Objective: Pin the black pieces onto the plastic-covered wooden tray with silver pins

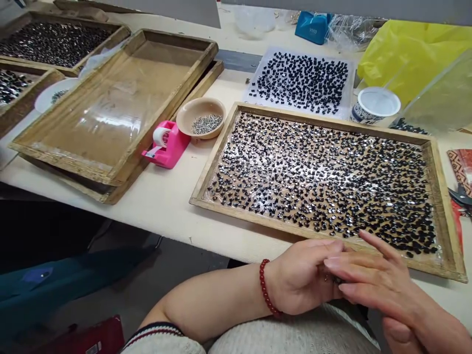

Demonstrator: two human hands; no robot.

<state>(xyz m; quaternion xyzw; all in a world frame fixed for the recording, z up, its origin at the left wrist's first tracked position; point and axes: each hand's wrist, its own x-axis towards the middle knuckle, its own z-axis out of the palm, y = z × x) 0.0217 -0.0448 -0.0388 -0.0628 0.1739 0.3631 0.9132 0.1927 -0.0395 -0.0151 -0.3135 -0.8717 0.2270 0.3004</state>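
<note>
My left hand, with a red bead bracelet on its wrist, is held palm up and cupped in front of the wooden tray's near edge. Small dark bits show in its palm, but I cannot make out what they are. Across its fingers lies my right hand, fingers stretched out and the little finger raised. Just beyond both hands, the wooden-framed tray carries rows of small shiny black pieces on a clear film.
A white sheet of black pieces lies behind the tray, near a paper cup and yellow bag. Left stand a bowl of metal pins, a pink tape dispenser and stacked wooden trays. Scissors lie right.
</note>
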